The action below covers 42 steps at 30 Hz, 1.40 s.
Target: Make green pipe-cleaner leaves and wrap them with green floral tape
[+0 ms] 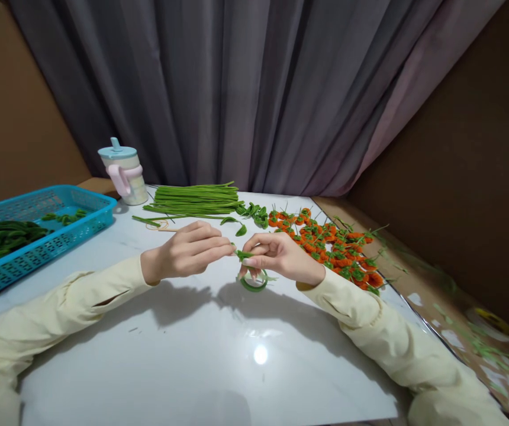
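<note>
— When surveying from largest to smallest, where to start?

— With the white table (201, 361): smooth, brightly lit, useful for seeing small green parts against. Blue basket (59, 247) at left, holding dark green fuzzy coils (8, 236). Green stems (196, 200) laid in a bundle toward the back. Orange flowers (342, 258) spread along the right. Best left undisturbed by sleeve or wrist.

— And the hands?

— Left hand (192, 248) and right hand (281, 257) nearly meeting, raised over the middle of the table. Left: fingertips drawn together on the left end of a green piece (242, 255). Right: thumb and forefinger pinched on the same piece.

— Anything beneath?

— Green ring (254, 289), just below the right fingers; probably a tape roll. Hanging from fingers or resting on table: cannot tell. Keep from snagging.

— Finally, the green piece itself?

— Above the table, between both sets of fingertips, mostly covered. Advisable: hold steady with the right, make fine adjustments with the left. Pinch close to the working point, lightly, to avoid crushing. Details too small to judge.
</note>
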Tool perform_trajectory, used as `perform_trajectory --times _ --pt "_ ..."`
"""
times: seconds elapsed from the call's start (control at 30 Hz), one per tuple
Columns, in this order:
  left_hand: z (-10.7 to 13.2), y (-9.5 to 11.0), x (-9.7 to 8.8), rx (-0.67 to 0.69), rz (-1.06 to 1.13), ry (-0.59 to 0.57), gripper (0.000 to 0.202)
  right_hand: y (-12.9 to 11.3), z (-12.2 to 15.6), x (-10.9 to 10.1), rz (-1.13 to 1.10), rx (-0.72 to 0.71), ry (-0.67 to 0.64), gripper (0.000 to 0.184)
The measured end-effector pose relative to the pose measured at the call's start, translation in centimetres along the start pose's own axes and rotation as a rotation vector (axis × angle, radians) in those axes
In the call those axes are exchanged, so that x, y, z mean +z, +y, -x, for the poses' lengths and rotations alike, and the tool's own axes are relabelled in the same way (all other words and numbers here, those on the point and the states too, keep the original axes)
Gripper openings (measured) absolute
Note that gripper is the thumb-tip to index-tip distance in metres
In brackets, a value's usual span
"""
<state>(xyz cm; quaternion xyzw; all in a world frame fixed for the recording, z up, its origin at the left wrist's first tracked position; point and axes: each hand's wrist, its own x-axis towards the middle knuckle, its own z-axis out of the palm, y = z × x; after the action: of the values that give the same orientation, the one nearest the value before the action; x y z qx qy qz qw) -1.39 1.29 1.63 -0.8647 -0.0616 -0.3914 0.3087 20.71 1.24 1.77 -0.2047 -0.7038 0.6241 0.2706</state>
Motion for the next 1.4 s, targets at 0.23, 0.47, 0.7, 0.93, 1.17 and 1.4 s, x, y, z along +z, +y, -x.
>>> perform_trajectory --times 0.23,0.47,0.7,0.93,1.17,1.4 --pt "0.4 0.4 0.5 -0.162 0.322 -0.065 0.043 -0.1 0.0 -0.1 0.055 -0.020 -0.019 0.029" --pt "-1.9 0.7 -0.6 -1.106 1.055 -0.359 0.027 0.5 0.2 -0.1 0.747 -0.375 0.117 0.009" --pt "-1.5 0.0 0.4 -1.733 1.693 -0.426 0.031 1.4 0.2 -0.2 1.487 -0.690 0.017 0.026" --pt "-0.8 0.0 0.9 -1.689 1.616 -0.564 0.030 1.5 0.2 0.2 1.688 -0.776 -0.103 0.028" --pt "2.2 1.3 1.7 -1.595 1.413 -0.323 0.032 1.6 -0.3 -2.5 1.683 -0.510 0.040 0.026" --pt "7.4 1.6 0.6 -1.716 1.476 -0.079 0.041 3.9 -2.8 -6.8 1.626 -0.172 0.012 0.036"
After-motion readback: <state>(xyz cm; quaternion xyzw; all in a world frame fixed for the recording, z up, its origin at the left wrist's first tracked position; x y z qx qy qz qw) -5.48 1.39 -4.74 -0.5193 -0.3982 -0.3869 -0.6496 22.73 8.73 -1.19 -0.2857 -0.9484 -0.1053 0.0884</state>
